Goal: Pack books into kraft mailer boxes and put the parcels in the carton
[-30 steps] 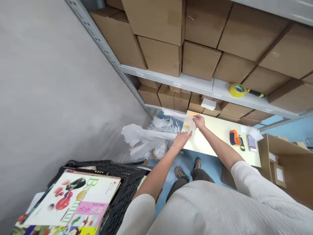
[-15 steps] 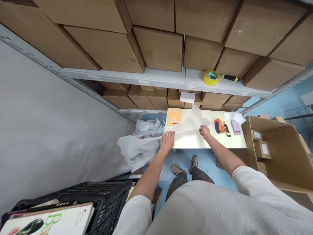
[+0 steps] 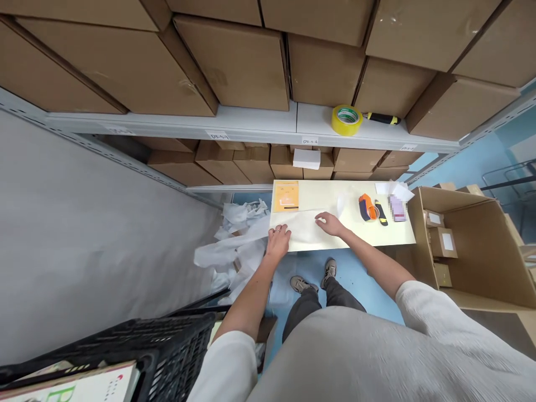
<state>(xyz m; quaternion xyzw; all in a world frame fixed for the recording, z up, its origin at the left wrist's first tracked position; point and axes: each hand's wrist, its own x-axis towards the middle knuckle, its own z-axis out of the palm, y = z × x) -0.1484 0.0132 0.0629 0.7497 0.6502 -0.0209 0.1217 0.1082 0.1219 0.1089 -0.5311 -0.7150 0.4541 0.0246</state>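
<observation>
A thin white sheet of foam wrap (image 3: 304, 228) lies across the left part of a pale yellow table (image 3: 368, 234). My left hand (image 3: 277, 239) rests on the sheet at the table's left front corner, fingers spread flat. My right hand (image 3: 330, 223) presses the sheet near the table's middle, fingers stretched out. The wrap trails off the table's left edge into a heap of white wrap (image 3: 234, 245) on the floor. An orange booklet (image 3: 287, 196) lies on the table just beyond my left hand.
An orange tape dispenser (image 3: 367, 206), a black and yellow cutter (image 3: 381, 212) and papers sit on the table's right. An open cardboard box (image 3: 464, 245) stands right of it. Shelves hold brown boxes and yellow tape (image 3: 347, 119). A black crate (image 3: 138, 352) with books is lower left.
Both hands have lowered the wrap from mid-air flat onto the table. My right hand moved left and down onto it. The view has swung right, and the crate has slid lower.
</observation>
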